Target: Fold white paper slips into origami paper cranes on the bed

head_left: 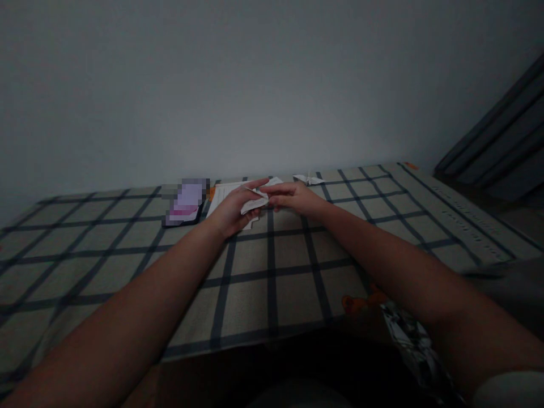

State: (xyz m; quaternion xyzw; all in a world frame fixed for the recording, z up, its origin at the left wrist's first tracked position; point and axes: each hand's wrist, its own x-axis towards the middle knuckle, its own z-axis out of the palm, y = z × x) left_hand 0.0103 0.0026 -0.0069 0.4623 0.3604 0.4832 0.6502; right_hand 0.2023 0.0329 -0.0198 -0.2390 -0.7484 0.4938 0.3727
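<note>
1. Creased white paper (255, 202): right of the phone (187, 201), held in the left hand (233, 211), with one edge close to the right hand (300, 198). Resting or raised, hard to tell.
2. Left hand, just right of the phone: fingers partly curled about the creased white paper, the uppermost nearly straight, the lower ones bent in. Main worry, by judgement: too loose a hold, letting the paper slip or turn.
3. Right hand, farther right of the phone than the left: fingers slightly parted, tips at the paper's edge. Touching or pinching, cannot tell from here. Possible trouble: an uneven push or tug, causing a skewed crease or a small tear.
4. Loose white sheets (219, 194), near the phone on its right and partly hidden by the left hand. Could get dragged or crumpled under a sliding palm.
5. Small pointed paper piece (313, 181), well right of the phone, just beyond the right hand. Could get flattened or knocked away by a careless outward swing.
6. Checked tabletop (250, 255), beneath the phone and spreading well to its right. Likely to rumple under a leaning arm, disturbing everything on top.
7. Pale wall (272, 85), beyond the phone. Dim light all round: a likely cause of misjudged edges.
</note>
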